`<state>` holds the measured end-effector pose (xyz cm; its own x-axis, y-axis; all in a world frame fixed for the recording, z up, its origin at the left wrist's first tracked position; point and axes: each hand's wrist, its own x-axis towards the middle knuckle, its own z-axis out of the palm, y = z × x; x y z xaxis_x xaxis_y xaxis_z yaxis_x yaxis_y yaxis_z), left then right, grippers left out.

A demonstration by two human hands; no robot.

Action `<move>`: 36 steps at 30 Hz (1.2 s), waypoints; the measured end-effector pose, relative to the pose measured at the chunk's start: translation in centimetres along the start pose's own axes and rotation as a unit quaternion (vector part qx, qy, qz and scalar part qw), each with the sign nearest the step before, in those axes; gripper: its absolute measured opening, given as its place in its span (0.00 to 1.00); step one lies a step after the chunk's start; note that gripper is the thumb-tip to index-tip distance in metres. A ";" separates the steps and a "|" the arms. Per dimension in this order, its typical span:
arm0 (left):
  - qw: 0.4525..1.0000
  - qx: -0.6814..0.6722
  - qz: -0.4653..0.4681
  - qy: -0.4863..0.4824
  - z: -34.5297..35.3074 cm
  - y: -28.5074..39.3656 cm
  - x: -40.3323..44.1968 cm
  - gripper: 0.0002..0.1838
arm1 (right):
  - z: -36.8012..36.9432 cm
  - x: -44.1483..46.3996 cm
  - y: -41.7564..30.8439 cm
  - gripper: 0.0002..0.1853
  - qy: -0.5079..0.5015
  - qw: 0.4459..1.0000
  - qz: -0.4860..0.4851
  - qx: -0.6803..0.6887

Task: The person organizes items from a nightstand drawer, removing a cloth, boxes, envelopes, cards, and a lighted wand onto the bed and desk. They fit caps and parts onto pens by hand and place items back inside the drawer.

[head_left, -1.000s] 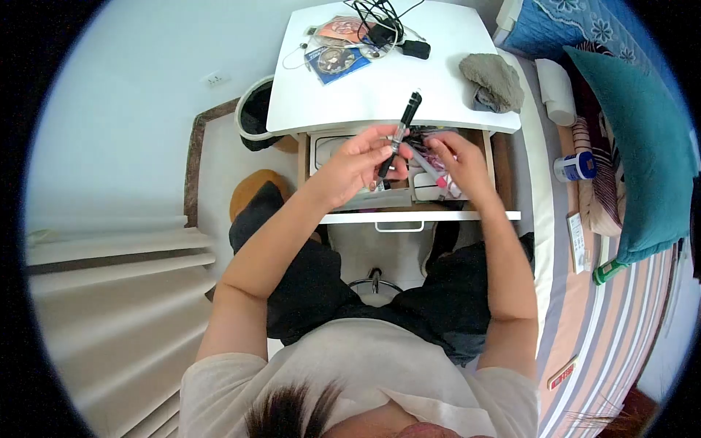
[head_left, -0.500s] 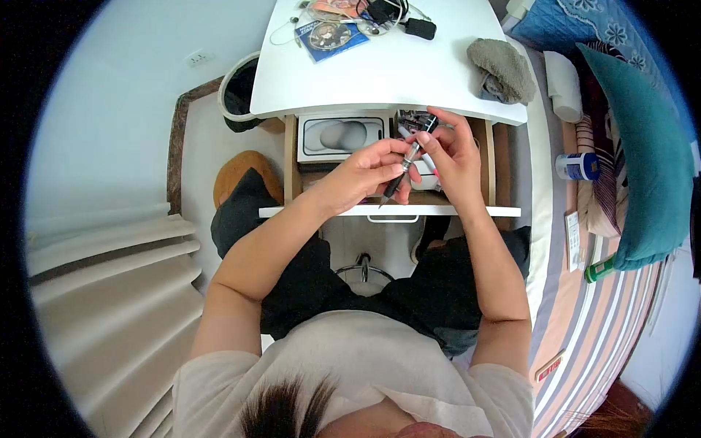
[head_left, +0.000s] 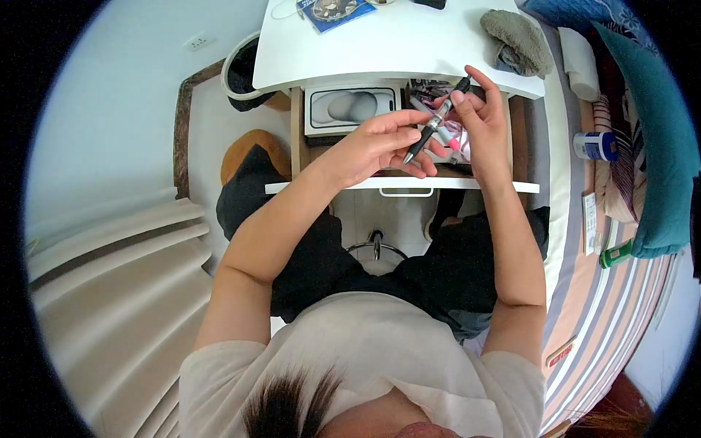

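Observation:
A black-and-silver pen (head_left: 432, 131) slants over the open drawer (head_left: 328, 186), its pointed tip down and to the left. Near its upper end, my right hand (head_left: 482, 117) is closed on it, thumb on the barrel and a finger at the top. My left hand (head_left: 380, 146) is beside the pen's lower half with its fingers spread. The pen passes in front of those fingers; whether they touch it I cannot tell. Behind the hands, a white box with a phone picture (head_left: 353, 108) lies in the drawer, next to partly hidden small items, one with a pink end (head_left: 454, 144).
On the white desk (head_left: 394, 44) are a grey cloth (head_left: 517, 40) and a blue printed packet (head_left: 339, 13). A bin (head_left: 241, 73) stands left of the desk. The striped bed at right holds a teal pillow (head_left: 664, 146), a blue-and-white tub (head_left: 595, 146) and a paper roll (head_left: 578, 62).
The left fingers have loosened from around the pen and spread apart. Both hands and the pen have shifted up and right in view; the camera view has also shifted.

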<state>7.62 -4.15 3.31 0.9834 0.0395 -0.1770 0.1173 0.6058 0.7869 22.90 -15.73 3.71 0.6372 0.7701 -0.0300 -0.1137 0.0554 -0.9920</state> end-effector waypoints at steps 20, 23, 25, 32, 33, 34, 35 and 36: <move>0.978 0.191 -0.021 0.080 -1.5 -0.4 0.1 0.16 | -3.8 0.0 -0.8 0.17 -0.124 0.991 -0.040 -0.026; 0.882 0.463 0.001 0.090 -1.8 -0.4 -0.2 0.12 | -6.9 -0.9 -1.4 0.10 -0.245 0.944 0.047 -0.216; 0.872 0.484 -0.010 0.074 -1.9 -1.0 -0.2 0.11 | -7.9 -1.4 -0.6 0.08 -0.297 0.896 0.067 -0.323; 0.775 0.627 -0.026 0.072 -2.1 -0.5 0.2 0.12 | -8.3 0.6 2.3 0.12 -0.162 0.898 -0.016 -0.408; 0.759 0.646 -0.030 0.075 -2.1 -0.5 0.3 0.12 | -8.1 1.7 3.0 0.14 -0.131 0.873 -0.037 -0.468; 0.742 0.665 -0.033 0.077 -2.0 -0.6 0.4 0.12 | -8.5 2.8 4.5 0.14 -0.130 0.834 -0.071 -0.531; 0.739 0.669 -0.021 0.075 -2.1 -0.8 0.5 0.10 | -9.2 3.7 6.4 0.15 -0.126 0.791 -0.105 -0.590; 0.742 0.666 -0.013 0.074 -2.1 -0.9 0.5 0.10 | -9.1 4.3 7.0 0.16 -0.121 0.742 -0.138 -0.644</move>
<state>7.73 -3.02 1.26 0.9639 0.1882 -0.1884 0.2660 -0.7113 0.6506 31.77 -17.86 -4.45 0.3277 0.9425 0.0654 0.9187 -0.3017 -0.2548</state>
